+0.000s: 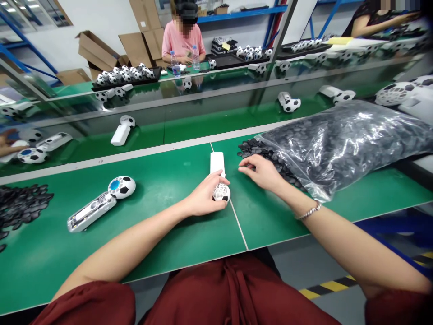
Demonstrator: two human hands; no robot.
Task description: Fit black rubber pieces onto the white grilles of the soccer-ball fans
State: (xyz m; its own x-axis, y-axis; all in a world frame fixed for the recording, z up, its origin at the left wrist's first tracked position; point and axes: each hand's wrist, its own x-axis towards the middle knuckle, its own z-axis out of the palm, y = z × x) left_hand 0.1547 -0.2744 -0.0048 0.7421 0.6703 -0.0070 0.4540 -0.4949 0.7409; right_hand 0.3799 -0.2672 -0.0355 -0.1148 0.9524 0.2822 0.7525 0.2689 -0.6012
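Observation:
My left hand [204, 197] is closed around the round football-patterned head of a white handheld fan [218, 174] that lies on the green table mat [169, 225], its handle pointing away from me. My right hand [260, 173] rests just right of the fan, fingers curled at the edge of a spill of small black pieces [257, 151]; whether it pinches one I cannot make out. Those pieces pour from a big clear plastic bag [348, 140] to the right.
A second football fan with a blue centre [101, 203] lies at left, opened. More black pieces [20, 205] are heaped at the far left edge. Beyond, a conveyor [189, 122] carries fans; a person in pink [182, 38] sits opposite behind trays of fans.

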